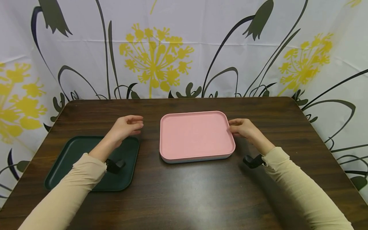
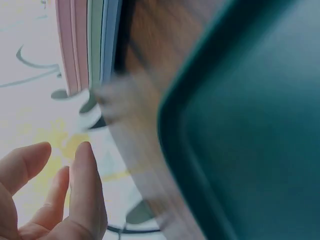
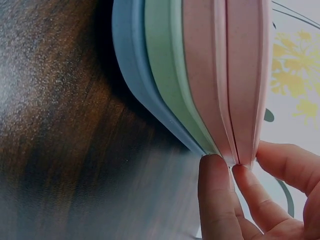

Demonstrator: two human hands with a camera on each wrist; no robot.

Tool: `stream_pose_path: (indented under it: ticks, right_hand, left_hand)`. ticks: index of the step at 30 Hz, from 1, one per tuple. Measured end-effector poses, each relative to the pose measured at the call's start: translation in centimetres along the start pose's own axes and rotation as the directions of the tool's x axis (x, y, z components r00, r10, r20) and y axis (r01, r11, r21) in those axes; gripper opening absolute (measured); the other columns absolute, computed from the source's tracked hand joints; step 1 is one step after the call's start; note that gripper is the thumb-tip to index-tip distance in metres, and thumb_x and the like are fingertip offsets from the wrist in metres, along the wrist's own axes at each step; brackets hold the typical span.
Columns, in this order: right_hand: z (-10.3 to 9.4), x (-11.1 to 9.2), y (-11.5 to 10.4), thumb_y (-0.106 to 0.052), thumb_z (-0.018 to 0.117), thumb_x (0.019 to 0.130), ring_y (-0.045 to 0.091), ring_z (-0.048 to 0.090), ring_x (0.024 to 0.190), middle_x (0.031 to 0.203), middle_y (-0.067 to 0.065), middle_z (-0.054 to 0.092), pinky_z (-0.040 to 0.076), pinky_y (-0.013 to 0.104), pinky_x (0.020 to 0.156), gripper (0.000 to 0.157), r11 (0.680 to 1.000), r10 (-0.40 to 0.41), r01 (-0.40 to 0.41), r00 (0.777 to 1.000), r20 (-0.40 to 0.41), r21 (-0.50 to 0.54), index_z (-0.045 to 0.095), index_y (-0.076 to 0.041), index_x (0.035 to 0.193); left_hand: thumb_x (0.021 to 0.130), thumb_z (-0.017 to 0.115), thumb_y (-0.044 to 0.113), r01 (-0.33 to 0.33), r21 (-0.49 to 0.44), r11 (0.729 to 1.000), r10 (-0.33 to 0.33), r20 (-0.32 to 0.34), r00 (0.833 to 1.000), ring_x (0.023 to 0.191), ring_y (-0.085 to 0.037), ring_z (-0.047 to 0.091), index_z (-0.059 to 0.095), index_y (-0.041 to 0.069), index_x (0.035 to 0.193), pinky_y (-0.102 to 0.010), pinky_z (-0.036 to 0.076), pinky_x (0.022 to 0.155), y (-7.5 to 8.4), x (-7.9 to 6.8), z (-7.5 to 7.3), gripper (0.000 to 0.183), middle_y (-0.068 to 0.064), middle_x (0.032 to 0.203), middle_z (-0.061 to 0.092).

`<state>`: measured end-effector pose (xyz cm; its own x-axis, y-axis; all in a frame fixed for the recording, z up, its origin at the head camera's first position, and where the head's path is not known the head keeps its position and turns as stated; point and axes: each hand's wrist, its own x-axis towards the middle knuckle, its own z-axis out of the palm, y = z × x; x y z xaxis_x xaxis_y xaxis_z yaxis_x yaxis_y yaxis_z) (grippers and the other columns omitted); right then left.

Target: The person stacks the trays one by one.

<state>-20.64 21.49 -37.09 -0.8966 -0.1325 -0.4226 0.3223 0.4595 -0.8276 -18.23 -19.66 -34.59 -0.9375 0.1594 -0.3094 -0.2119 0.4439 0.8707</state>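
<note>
Left sleeve [image 1: 63, 188] over dark-green tray [image 1: 83, 147]; right fingers [image 3: 216, 192] pinch pink-topped tray stack [image 1: 196, 135]

dark wood table [image 1: 189, 195] | white backdrop [image 1: 198, 35], probably fabric | yellow flower print [image 1: 154, 64]

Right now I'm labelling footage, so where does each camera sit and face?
Head: on the head, facing forward and down at the tray stack; left hand, right hand show.
Left wrist: on that wrist, facing the green tray; left fingers show.
Right wrist: on that wrist, facing the stack's edge; right fingers show.
Shared: both wrist views show the stack.
</note>
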Motion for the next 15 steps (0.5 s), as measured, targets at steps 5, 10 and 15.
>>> stream_pose_path:
  ticks: [5, 10, 15]
  right_hand:
    - [0.0, 0.2, 0.2, -0.006, 0.058, 0.09, -0.002, 0.06, 0.075, 0.128, 0.026, 0.053, 0.058, 0.021, 0.08, 0.052, 1.0, -0.006, 0.006, 1.0, 0.003, 0.029, 0.043, 0.01, 0.137]
    - [0.0, 0.2, 0.2, -0.006, 0.058, 0.09, -0.002, 0.061, 0.075, 0.129, 0.027, 0.052, 0.058, 0.021, 0.08, 0.051, 0.999, -0.007, 0.007, 1.0, 0.001, 0.038, 0.043, 0.01, 0.137]
    - [0.1, 0.1, 0.1, -0.008, 0.058, 0.091, -0.001, 0.061, 0.077, 0.132, 0.029, 0.051, 0.058, 0.027, 0.085, 0.052, 1.0, -0.003, 0.003, 1.0, 0.002, 0.017, 0.043, 0.009, 0.137]
  left_hand:
    - [0.1, 0.047, 0.021, 0.026, 0.01, 1.0, -0.026, -0.026, 0.999, 0.134, -0.038, 0.041, 0.031, -0.001, 0.147, -0.031, 0.051, 0.1, -0.5, -0.5, -2.1, 0.054, -0.026, 0.146, 0.037]
    - [0.1, 0.046, 0.024, 0.048, 0.012, 0.999, -0.047, -0.074, 0.996, 0.118, -0.019, 0.055, 0.029, 0.002, 0.149, -0.02, 0.054, 0.093, -1.3, -0.8, -4.1, 0.056, -0.023, 0.146, 0.037]
    - [0.1, 0.046, 0.024, 0.049, -0.003, 0.999, -0.049, -0.115, 0.992, 0.089, 0.014, 0.054, 0.027, -0.001, 0.149, -0.014, 0.054, 0.086, -2.6, -1.2, -6.4, 0.058, 0.002, 0.122, 0.051]
